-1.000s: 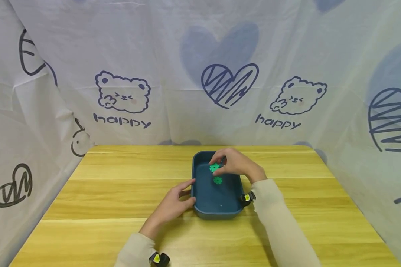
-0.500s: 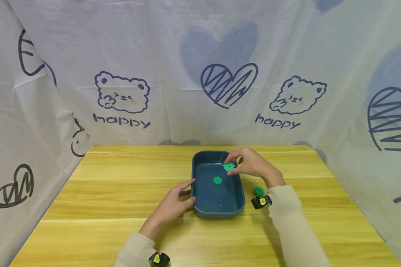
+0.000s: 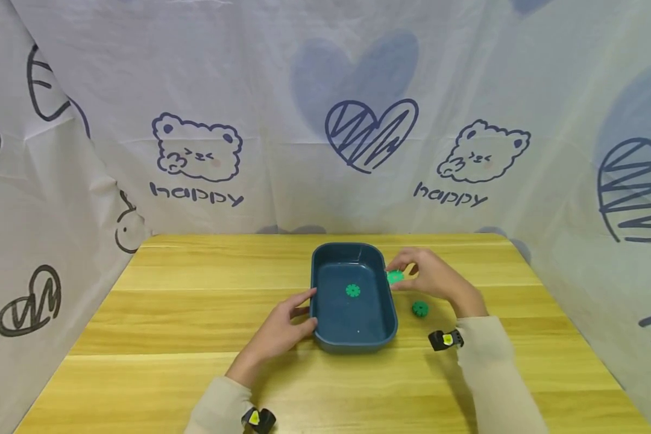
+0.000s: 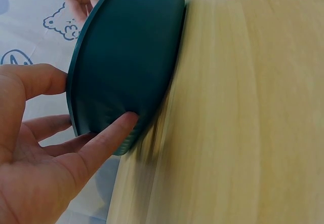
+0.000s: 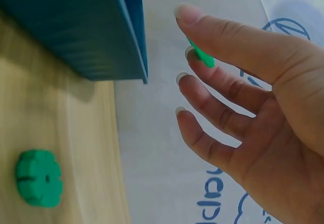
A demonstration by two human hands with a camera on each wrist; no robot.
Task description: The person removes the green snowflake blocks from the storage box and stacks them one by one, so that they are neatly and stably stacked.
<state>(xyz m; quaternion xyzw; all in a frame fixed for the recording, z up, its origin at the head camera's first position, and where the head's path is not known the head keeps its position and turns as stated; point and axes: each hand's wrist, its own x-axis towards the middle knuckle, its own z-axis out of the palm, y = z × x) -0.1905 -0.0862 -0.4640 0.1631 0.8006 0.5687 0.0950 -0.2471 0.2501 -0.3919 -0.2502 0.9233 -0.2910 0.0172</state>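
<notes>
A dark blue rectangular tray (image 3: 380,346) stands on the table. One green notched plastic disc (image 3: 353,290) lies flat inside it. Just past the tray's right rim, my right hand (image 3: 434,277) pinches another green notched disc (image 3: 395,276) between thumb and index finger; in the right wrist view this disc (image 5: 203,54) shows edge-on. Below that hand, a small stack of green discs (image 3: 420,308) rests on the wood, thick in the right wrist view. Against the tray's left wall my left hand (image 3: 279,330) sets its extended fingertips, seen close in the left wrist view.
The wooden table (image 3: 195,325) reaches back to a white cloth (image 3: 282,181) printed with bears and hearts, which also hangs at both sides. A black band with a yellow mark (image 3: 446,340) sits on the right wrist and another (image 3: 258,420) on the left.
My right hand has carried its green disc from over the tray to the right, past the rim. The disc stack beside the tray has come into sight. My left hand has stayed put.
</notes>
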